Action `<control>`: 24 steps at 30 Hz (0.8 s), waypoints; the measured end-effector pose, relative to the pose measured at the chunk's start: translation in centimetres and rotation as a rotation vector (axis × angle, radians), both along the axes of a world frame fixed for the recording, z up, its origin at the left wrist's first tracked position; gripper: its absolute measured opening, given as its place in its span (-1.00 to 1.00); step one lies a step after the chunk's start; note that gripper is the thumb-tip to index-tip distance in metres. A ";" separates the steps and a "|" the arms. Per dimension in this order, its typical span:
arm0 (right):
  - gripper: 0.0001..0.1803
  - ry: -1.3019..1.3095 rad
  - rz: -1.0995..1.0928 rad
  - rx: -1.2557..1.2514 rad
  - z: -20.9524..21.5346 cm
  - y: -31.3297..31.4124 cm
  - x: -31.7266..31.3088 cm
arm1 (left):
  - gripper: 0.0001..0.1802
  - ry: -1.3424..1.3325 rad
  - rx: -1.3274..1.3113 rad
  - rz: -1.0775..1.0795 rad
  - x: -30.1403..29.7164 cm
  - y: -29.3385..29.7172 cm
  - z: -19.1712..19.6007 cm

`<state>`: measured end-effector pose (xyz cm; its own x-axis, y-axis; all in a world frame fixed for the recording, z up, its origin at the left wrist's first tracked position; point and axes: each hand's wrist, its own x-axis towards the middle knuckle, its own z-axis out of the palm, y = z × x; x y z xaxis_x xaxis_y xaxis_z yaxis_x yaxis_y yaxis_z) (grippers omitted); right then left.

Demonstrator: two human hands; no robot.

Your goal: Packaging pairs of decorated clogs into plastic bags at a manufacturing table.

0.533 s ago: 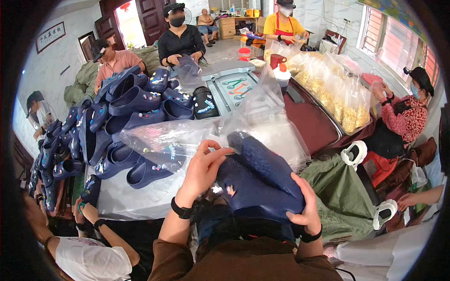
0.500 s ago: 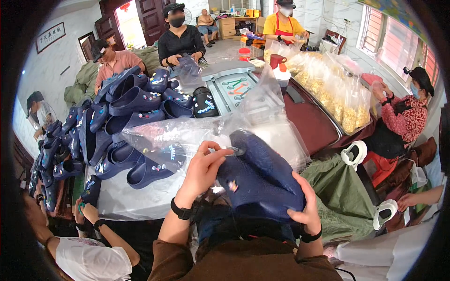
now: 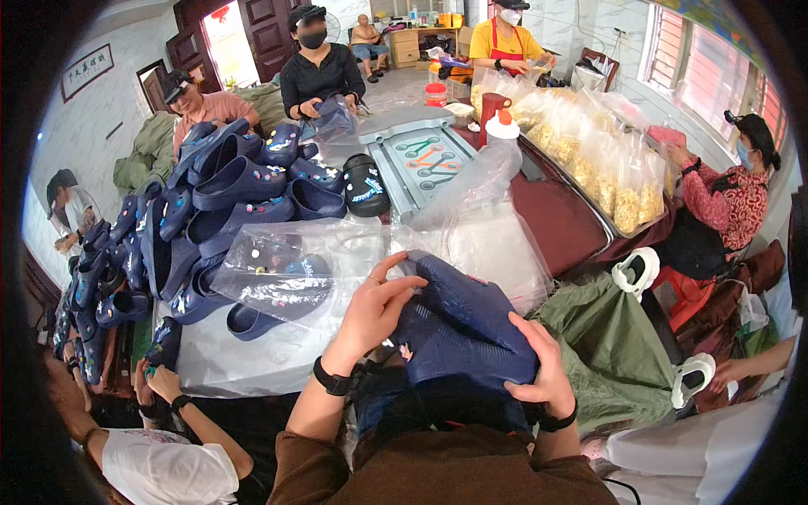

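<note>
In front of my body I hold a pair of navy clogs (image 3: 471, 324) pressed together, with a shine over them like clear film. My left hand (image 3: 376, 305) is closed at their upper left edge, thumb and forefinger pinching there; whether they grip film or the clog itself is unclear. My right hand (image 3: 545, 364) clasps the lower right side, thumb in front and fingers along the edge. A clear plastic bag (image 3: 252, 269) lies just beyond my left hand, over part of a loose navy clog (image 3: 246, 322). A small charm (image 3: 406, 351) shows on the held pair.
Navy clogs are heaped (image 3: 240, 181) at the left. Beyond stand a black clog (image 3: 365, 187), a grey plastic case (image 3: 404, 156), a bottle with a red cap (image 3: 502, 126) and a tray of filled bags (image 3: 589, 160). A green sack (image 3: 602, 353) hangs at my right. Several people work around.
The held clogs and both hands have shifted slightly left and down. My left fingers have moved closer against the clogs' upper edge. The clear bag has shifted a little on the table.
</note>
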<state>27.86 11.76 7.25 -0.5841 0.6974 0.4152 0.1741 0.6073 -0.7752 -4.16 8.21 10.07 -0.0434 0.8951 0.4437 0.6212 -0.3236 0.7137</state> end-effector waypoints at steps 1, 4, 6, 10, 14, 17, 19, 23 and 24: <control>0.08 0.030 -0.007 -0.005 -0.2 0.3 0.2 | -0.66 -0.011 -0.056 -0.005 0.1 -0.3 0.5; 0.09 0.117 -0.032 -0.039 -1.6 0.9 0.4 | -0.64 -0.058 0.025 -0.047 -0.7 0.3 -0.8; 0.09 0.145 -0.122 -0.046 -2.1 1.0 0.5 | -0.57 -0.077 -0.073 -0.013 -0.4 -0.1 0.0; 0.09 0.091 -0.110 -0.030 -1.5 0.8 0.5 | -0.35 -0.058 -0.229 0.083 -1.0 0.1 -1.3; 0.08 0.008 -0.053 0.034 -0.3 0.4 0.4 | -0.53 -0.014 -0.110 0.042 -1.1 1.2 -2.4; 0.08 -0.050 -0.045 0.014 0.6 -0.1 0.1 | -0.56 -0.167 -0.164 -0.002 -1.1 1.5 -2.2; 0.08 -0.085 -0.047 0.060 1.0 -0.2 0.1 | -0.56 -0.194 -0.121 -0.024 -0.7 1.7 -1.9; 0.08 -0.128 -0.036 0.095 0.9 -0.3 0.2 | -0.53 -0.149 -0.061 -0.164 0.4 1.5 -0.8; 0.08 -0.136 -0.040 0.084 0.9 -0.4 0.1 | -0.52 -0.103 -0.055 -0.226 0.7 1.3 -0.5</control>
